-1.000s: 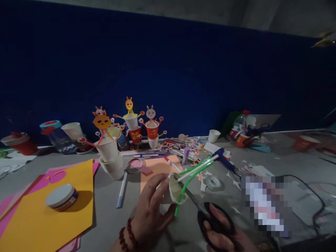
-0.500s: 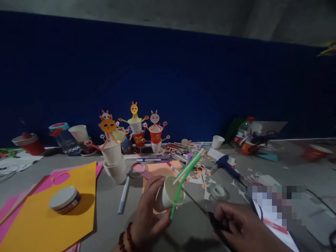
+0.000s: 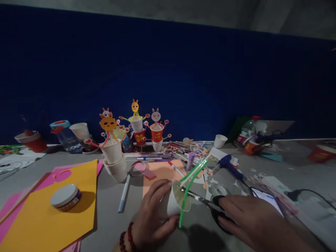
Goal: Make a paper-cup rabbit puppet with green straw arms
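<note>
My left hand (image 3: 154, 210) is wrapped round a white paper cup (image 3: 170, 204), tipped on its side with its mouth facing right. Green bendy straws (image 3: 188, 187) and a white straw (image 3: 191, 174) stick out of the cup; one green end crosses the rim and points down. With my right hand (image 3: 244, 217) I grip black-handled scissors (image 3: 201, 199), fingers in the loops. Their metal blades reach left into the cup's mouth, by the straws; whether the tips touch anything is hard to tell.
Cup figures with paper animal heads (image 3: 108, 123) stand behind, beside stacked cups (image 3: 117, 168). A white-lidded jar (image 3: 65, 197) rests on orange paper (image 3: 76, 224). A blue glue gun (image 3: 229, 166), tape roll (image 3: 219, 189) and phone (image 3: 267, 200) lie to the right.
The cup and straws have shifted a little right, and the cup leans further over. My right hand has turned the scissors, so their blades show broader and reach into the cup's mouth.
</note>
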A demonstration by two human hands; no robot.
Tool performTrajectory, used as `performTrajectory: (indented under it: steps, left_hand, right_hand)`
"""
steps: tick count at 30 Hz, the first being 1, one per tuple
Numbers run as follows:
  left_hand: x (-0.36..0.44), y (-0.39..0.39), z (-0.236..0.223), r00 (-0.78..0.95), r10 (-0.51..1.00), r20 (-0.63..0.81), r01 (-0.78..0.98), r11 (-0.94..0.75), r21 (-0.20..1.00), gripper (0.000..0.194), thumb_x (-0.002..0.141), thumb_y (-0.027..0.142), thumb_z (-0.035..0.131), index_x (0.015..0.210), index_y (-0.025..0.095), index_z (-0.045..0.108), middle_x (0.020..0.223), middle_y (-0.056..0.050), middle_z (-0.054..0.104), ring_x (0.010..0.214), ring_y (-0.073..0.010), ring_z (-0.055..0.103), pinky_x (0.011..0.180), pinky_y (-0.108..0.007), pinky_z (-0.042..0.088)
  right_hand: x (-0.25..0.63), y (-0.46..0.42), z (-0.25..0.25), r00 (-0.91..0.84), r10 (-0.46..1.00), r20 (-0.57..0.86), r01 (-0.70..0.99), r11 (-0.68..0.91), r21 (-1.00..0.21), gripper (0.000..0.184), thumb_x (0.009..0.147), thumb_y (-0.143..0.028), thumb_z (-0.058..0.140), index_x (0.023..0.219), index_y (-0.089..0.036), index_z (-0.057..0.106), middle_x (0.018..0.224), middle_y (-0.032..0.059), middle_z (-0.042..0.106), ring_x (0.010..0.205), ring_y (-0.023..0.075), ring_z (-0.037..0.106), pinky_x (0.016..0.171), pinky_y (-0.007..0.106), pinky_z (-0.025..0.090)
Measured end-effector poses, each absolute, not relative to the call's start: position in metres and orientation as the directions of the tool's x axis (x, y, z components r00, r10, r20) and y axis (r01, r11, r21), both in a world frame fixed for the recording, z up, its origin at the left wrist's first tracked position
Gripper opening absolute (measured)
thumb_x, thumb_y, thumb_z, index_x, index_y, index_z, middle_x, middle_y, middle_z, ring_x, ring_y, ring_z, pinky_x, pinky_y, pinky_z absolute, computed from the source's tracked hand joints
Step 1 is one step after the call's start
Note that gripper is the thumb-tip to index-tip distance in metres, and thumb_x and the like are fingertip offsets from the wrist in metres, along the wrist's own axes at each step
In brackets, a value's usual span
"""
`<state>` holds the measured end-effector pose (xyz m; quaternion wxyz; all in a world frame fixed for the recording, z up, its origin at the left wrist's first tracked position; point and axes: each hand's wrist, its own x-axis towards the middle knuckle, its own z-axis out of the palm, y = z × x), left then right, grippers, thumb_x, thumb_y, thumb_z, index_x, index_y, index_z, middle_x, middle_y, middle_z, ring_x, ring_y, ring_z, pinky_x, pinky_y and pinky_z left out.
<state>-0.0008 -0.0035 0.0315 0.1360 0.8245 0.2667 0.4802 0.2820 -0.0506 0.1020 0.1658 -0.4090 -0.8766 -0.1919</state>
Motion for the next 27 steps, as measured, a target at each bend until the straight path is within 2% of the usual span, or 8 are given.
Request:
performTrajectory:
  steps: [4, 7, 11, 14, 16, 20, 22, 27]
  left_hand:
    - [0.001, -0.003, 0.033, 0.383, 0.605, 0.698, 0.263, -0.796, 0.546, 0.075, 0.075, 0.016, 0.068, 0.144, 0.026, 0.04, 0.135, -0.011, 0.052, 0.128, -0.0297, 0.049, 0.108, -0.04, 0.042]
    - [0.004, -0.003, 0.032, 0.281, 0.712, 0.643, 0.128, -0.692, 0.71, 0.063, 0.08, 0.018, 0.066, 0.139, 0.032, 0.046, 0.133, -0.006, 0.057, 0.123, -0.027, 0.054, 0.106, -0.038, 0.043]
    - [0.004, 0.0, 0.02, 0.113, 0.935, 0.337, -0.096, -0.327, 0.94, 0.04, 0.089, 0.033, 0.06, 0.129, 0.029, 0.058, 0.13, -0.004, 0.063, 0.121, -0.0275, 0.056, 0.1, -0.034, 0.045]
    - [0.004, 0.003, 0.013, 0.066, 0.984, 0.166, -0.239, -0.146, 0.96, 0.042, 0.086, 0.042, 0.061, 0.124, 0.024, 0.064, 0.13, -0.006, 0.065, 0.121, -0.0304, 0.056, 0.097, -0.033, 0.045]
    - [0.003, 0.002, 0.013, 0.099, 0.98, 0.171, -0.28, -0.138, 0.95, 0.046, 0.083, 0.046, 0.063, 0.122, 0.022, 0.066, 0.128, -0.006, 0.067, 0.119, -0.0308, 0.057, 0.097, -0.032, 0.045]
    - [0.001, 0.0, 0.017, 0.212, 0.945, 0.25, -0.272, -0.188, 0.944, 0.053, 0.079, 0.05, 0.067, 0.126, 0.024, 0.065, 0.124, -0.004, 0.069, 0.113, -0.0287, 0.059, 0.093, -0.03, 0.047]
    - [-0.001, 0.0, 0.017, 0.254, 0.92, 0.3, -0.25, -0.237, 0.939, 0.053, 0.079, 0.051, 0.068, 0.126, 0.026, 0.065, 0.123, -0.003, 0.068, 0.113, -0.0283, 0.059, 0.094, -0.03, 0.047]
    - [-0.002, -0.001, 0.022, 0.34, 0.873, 0.349, -0.186, -0.301, 0.935, 0.049, 0.08, 0.05, 0.07, 0.125, 0.031, 0.066, 0.126, -0.004, 0.068, 0.117, -0.0288, 0.06, 0.099, -0.032, 0.046]
  right_hand:
    - [0.284, -0.05, 0.1, -0.609, 0.682, 0.405, 0.782, 0.602, 0.163, 0.03, 0.101, -0.026, 0.036, 0.08, -0.025, 0.057, 0.066, 0.0006, 0.07, 0.054, 0.0214, 0.069, 0.05, 0.031, 0.042]
    - [0.291, -0.05, 0.099, -0.555, 0.761, 0.337, 0.814, 0.58, 0.032, 0.007, 0.088, -0.023, 0.055, 0.083, -0.025, 0.06, 0.073, 0.0005, 0.073, 0.063, 0.0225, 0.072, 0.055, 0.03, 0.046]
    - [0.299, -0.053, 0.085, -0.316, 0.916, 0.249, 0.908, 0.368, -0.2, 0.002, 0.083, -0.026, 0.061, 0.083, -0.024, 0.06, 0.068, -0.0017, 0.072, 0.06, 0.0199, 0.069, 0.056, 0.027, 0.046]
    - [0.294, -0.054, 0.058, -0.186, 0.982, 0.04, 0.93, 0.189, -0.316, 0.007, 0.085, -0.026, 0.058, 0.078, -0.024, 0.059, 0.066, -0.0024, 0.071, 0.061, 0.0186, 0.069, 0.055, 0.024, 0.045]
    - [0.285, -0.054, 0.038, -0.152, 0.986, -0.063, 0.941, 0.125, -0.314, 0.003, 0.082, -0.022, 0.06, 0.081, -0.023, 0.063, 0.074, 0.0008, 0.076, 0.069, 0.0214, 0.072, 0.06, 0.026, 0.048]
    - [0.269, -0.051, 0.02, -0.153, 0.974, -0.167, 0.959, 0.106, -0.261, 0.038, 0.072, -0.01, 0.065, 0.109, -0.017, 0.067, 0.105, 0.0117, 0.079, 0.098, 0.03, 0.074, 0.08, 0.033, 0.053]
    - [0.265, -0.05, 0.028, -0.169, 0.966, -0.196, 0.969, 0.127, -0.21, 0.044, 0.071, -0.009, 0.067, 0.113, -0.018, 0.068, 0.108, 0.0129, 0.079, 0.1, 0.0335, 0.074, 0.081, 0.036, 0.053]
    - [0.263, -0.052, 0.069, -0.212, 0.967, -0.141, 0.976, 0.202, -0.079, 0.02, 0.082, -0.016, 0.062, 0.097, -0.022, 0.073, 0.093, 0.0093, 0.08, 0.087, 0.0332, 0.076, 0.07, 0.034, 0.051]
